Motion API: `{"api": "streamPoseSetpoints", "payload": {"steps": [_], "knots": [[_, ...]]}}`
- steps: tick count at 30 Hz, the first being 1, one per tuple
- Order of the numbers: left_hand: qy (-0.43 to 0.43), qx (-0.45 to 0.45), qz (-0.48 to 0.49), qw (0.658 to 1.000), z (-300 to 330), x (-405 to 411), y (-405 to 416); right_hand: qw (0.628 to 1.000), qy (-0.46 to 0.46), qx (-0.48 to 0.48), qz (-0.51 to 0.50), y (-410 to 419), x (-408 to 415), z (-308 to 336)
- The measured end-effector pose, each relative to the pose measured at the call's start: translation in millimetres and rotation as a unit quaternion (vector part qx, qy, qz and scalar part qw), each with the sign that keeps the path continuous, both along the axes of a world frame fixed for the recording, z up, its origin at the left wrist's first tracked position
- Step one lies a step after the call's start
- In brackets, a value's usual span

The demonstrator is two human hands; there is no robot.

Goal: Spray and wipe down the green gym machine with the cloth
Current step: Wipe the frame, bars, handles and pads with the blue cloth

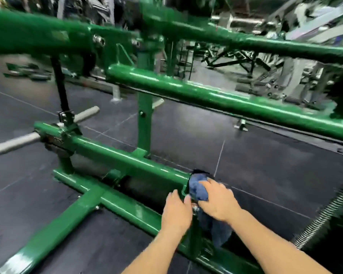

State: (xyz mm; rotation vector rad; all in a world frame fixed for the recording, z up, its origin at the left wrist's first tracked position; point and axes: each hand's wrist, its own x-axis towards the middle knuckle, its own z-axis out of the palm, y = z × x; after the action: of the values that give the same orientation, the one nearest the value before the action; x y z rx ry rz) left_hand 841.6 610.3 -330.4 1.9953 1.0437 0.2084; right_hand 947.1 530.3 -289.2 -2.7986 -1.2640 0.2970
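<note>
While the right hand (216, 202) presses the blue cloth (198, 189) around the green bar's (127, 159) end, wiping proceeds (no spray bottle visible); left hand (175, 209), fingers relaxed, rests beside that end, the bar's length presumably next.

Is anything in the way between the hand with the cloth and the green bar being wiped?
Nothing visible. The right hand already presses the blue cloth against the end of the green bar, and the left hand rests beside it.

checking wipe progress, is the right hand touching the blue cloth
Touching. The head view shows the right hand pressed onto the blue cloth, fingers over it at the green bar end.
</note>
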Motion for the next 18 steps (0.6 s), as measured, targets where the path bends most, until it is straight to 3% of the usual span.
{"api": "streamPoseSetpoints", "payload": {"steps": [3,7,14,18], "knots": [[-0.093,-0.064,0.089,0.99,-40,20,4,0.998,-0.02,0.055,0.01,11,21,-23],[-0.226,-0.156,0.162,0.948,-63,34,3,0.995,-0.072,0.067,-0.004,33,52,-30],[-0.348,-0.173,0.162,0.907,-86,31,-6,0.988,-0.066,0.141,0.007,19,3,-21],[-0.382,-0.199,0.157,0.889,-99,25,-13,0.982,-0.13,0.128,0.041,10,-11,-34]]}}
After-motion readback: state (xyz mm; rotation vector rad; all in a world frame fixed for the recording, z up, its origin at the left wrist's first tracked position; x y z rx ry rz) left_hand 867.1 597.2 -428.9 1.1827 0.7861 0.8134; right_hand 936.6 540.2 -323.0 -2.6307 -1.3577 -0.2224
